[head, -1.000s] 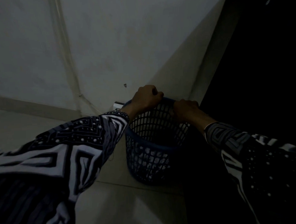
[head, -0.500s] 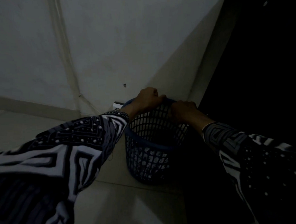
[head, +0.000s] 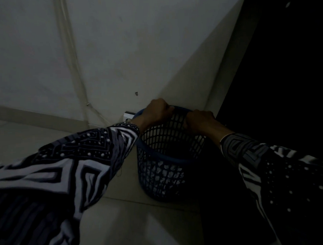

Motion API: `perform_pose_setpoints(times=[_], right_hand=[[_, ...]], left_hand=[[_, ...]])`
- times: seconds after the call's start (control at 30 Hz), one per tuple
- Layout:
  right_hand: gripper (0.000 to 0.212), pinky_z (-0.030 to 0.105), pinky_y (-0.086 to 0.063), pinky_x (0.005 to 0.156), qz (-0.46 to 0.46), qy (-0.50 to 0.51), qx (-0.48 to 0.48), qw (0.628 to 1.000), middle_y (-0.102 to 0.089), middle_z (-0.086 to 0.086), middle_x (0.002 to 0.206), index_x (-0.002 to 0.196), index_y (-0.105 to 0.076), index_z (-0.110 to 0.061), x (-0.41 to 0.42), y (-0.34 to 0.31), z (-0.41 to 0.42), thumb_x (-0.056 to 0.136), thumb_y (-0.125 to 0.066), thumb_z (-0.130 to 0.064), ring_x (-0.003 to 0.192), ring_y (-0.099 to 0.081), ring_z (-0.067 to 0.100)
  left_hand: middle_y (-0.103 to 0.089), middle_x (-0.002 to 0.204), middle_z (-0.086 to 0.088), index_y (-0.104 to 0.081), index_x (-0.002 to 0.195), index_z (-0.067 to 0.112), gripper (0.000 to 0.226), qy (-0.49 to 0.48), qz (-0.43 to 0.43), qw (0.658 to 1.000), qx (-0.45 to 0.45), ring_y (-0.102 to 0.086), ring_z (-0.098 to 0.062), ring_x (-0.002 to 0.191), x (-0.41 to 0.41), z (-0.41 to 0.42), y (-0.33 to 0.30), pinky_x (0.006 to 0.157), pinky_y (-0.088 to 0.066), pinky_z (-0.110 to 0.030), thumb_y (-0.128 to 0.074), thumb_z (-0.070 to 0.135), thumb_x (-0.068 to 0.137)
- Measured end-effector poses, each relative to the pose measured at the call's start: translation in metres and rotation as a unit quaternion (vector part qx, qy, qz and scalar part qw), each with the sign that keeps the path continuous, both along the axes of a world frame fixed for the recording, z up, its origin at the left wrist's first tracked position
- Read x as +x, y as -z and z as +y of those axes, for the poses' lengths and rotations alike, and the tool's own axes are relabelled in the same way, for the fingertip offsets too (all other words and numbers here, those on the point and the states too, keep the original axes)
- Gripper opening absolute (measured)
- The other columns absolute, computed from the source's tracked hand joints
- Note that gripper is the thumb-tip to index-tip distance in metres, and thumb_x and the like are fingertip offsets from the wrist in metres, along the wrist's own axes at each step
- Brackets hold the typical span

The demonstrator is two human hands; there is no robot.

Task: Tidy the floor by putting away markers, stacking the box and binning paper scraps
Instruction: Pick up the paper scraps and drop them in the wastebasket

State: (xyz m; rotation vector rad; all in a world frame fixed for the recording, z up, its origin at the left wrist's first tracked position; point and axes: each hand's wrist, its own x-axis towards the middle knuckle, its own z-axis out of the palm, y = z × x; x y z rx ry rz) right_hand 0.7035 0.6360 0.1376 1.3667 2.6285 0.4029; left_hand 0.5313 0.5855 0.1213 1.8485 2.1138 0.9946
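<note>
A dim corner: pale tiled floor point(head: 124, 224), whitish wall point(head: 117, 41) with a thin cable point(head: 70, 52), blackness at right. A dark blue mesh bin point(head: 162, 175) stands on the floor in the corner. The left hand point(head: 154, 111) and right hand point(head: 199, 120) both grip its far rim; its contents are too dark to tell.

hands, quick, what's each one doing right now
Left hand: grips the blue basket rim.
Right hand: grips the same rim.

A pale tiled floor point(head: 124, 224) carries a blue mesh basket point(head: 159, 179) standing in the corner.
</note>
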Motion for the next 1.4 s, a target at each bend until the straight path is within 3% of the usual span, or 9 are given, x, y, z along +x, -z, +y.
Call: perform_pose_setpoints(times=[0.17, 0.27, 0.33, 0.4, 0.57, 0.67, 0.87, 1.17, 1.4], right_hand=[[0.027, 0.030, -0.038, 0.072, -0.003, 0.001, -0.002, 1.000, -0.065, 0.007, 0.113, 0.098, -0.058, -0.017, 0.000, -0.002, -0.001, 0.099, -0.045, -0.040, 0.084, -0.056, 0.024], [0.027, 0.029, -0.039, 0.069, -0.004, 0.005, 0.001, 1.000, -0.065, 0.007, 0.108, 0.089, -0.054, -0.017, 0.000, -0.003, 0.000, 0.099, -0.047, -0.041, 0.077, -0.052, 0.022], [0.029, 0.029, -0.040, 0.068, -0.004, 0.004, 0.007, 1.000, -0.066, 0.007, 0.106, 0.082, -0.052, -0.018, 0.000, -0.003, 0.001, 0.098, -0.049, -0.042, 0.075, -0.052, 0.022], [0.036, 0.028, -0.040, 0.064, 0.004, -0.005, 0.015, 1.000, -0.066, 0.007, 0.103, 0.077, -0.052, -0.016, -0.001, -0.004, 0.003, 0.099, -0.047, -0.044, 0.073, -0.053, 0.022], [0.038, 0.030, -0.039, 0.070, 0.078, -0.049, -0.002, 0.996, -0.063, 0.008, 0.118, 0.114, -0.059, -0.022, -0.007, -0.012, 0.000, 0.097, -0.041, -0.051, 0.101, -0.061, 0.029], [0.036, 0.034, -0.037, 0.071, 0.122, -0.075, 0.002, 0.990, -0.055, 0.009, 0.116, 0.113, -0.052, -0.027, -0.023, -0.017, -0.012, 0.095, -0.042, -0.056, 0.106, -0.057, 0.032], [0.055, 0.047, -0.051, 0.089, 0.167, -0.116, 0.007, 0.979, -0.047, 0.011, 0.134, 0.143, -0.043, -0.030, -0.082, -0.035, -0.051, 0.094, -0.047, -0.055, 0.119, -0.051, 0.036], [0.066, 0.052, -0.046, 0.099, 0.178, -0.212, -0.021, 0.961, -0.039, 0.014, 0.145, 0.156, -0.026, -0.030, -0.225, -0.060, -0.132, 0.097, -0.053, -0.037, 0.130, -0.040, 0.035], [0.066, 0.050, -0.043, 0.101, 0.043, -0.287, 0.051, 0.956, -0.029, 0.015, 0.154, 0.155, -0.029, -0.029, -0.310, -0.072, -0.180, 0.096, -0.059, -0.029, 0.136, -0.036, 0.036]], left_hand=[[-0.039, 0.045, 0.000, -0.031, 0.046, 0.015, 0.060, 0.034, 0.048, 0.998, 0.021, -0.035, -0.009, 0.043, 0.004, -0.007, -0.010, 0.055, -0.031, -0.027, -0.052, 0.025, 0.102], [-0.069, 0.087, -0.012, -0.069, 0.080, 0.002, 0.042, 0.072, 0.014, 0.994, -0.083, -0.063, -0.020, 0.076, 0.005, -0.010, -0.010, 0.071, -0.051, -0.031, -0.054, 0.036, 0.098], [-0.071, 0.108, -0.012, -0.073, 0.102, 0.004, 0.039, 0.078, 0.004, 0.992, -0.101, -0.066, -0.024, 0.096, 0.006, -0.013, -0.009, 0.085, -0.055, -0.035, -0.055, 0.039, 0.097], [-0.071, 0.112, -0.014, -0.073, 0.100, 0.008, 0.035, 0.081, 0.006, 0.993, -0.090, -0.067, -0.027, 0.099, 0.009, -0.018, -0.011, 0.086, -0.056, -0.038, -0.056, 0.038, 0.097], [-0.072, 0.098, -0.013, -0.074, 0.107, 0.009, 0.040, 0.090, 0.079, 0.992, -0.037, -0.067, -0.025, 0.086, -0.002, -0.037, -0.014, 0.077, -0.056, -0.044, -0.052, 0.040, 0.095], [-0.057, 0.136, -0.015, -0.067, 0.124, 0.015, 0.039, 0.097, 0.181, 0.978, -0.022, -0.043, -0.030, 0.133, -0.025, -0.051, -0.016, 0.100, -0.045, -0.042, -0.051, 0.037, 0.096], [-0.036, 0.154, -0.015, -0.046, 0.146, 0.022, 0.060, 0.012, 0.275, 0.961, 0.007, -0.039, -0.039, 0.133, -0.069, -0.089, -0.037, 0.105, -0.037, -0.048, -0.055, 0.046, 0.091], [-0.037, 0.148, -0.015, -0.039, 0.147, 0.017, 0.058, -0.191, 0.088, 0.978, 0.010, -0.036, -0.041, 0.131, -0.164, -0.169, -0.060, 0.107, -0.034, -0.050, -0.053, 0.033, 0.092], [-0.043, 0.140, -0.017, -0.038, 0.139, 0.009, 0.051, -0.291, -0.086, 0.952, 0.052, -0.040, -0.038, 0.126, -0.202, -0.210, -0.041, 0.097, -0.042, -0.047, -0.056, 0.019, 0.092]])
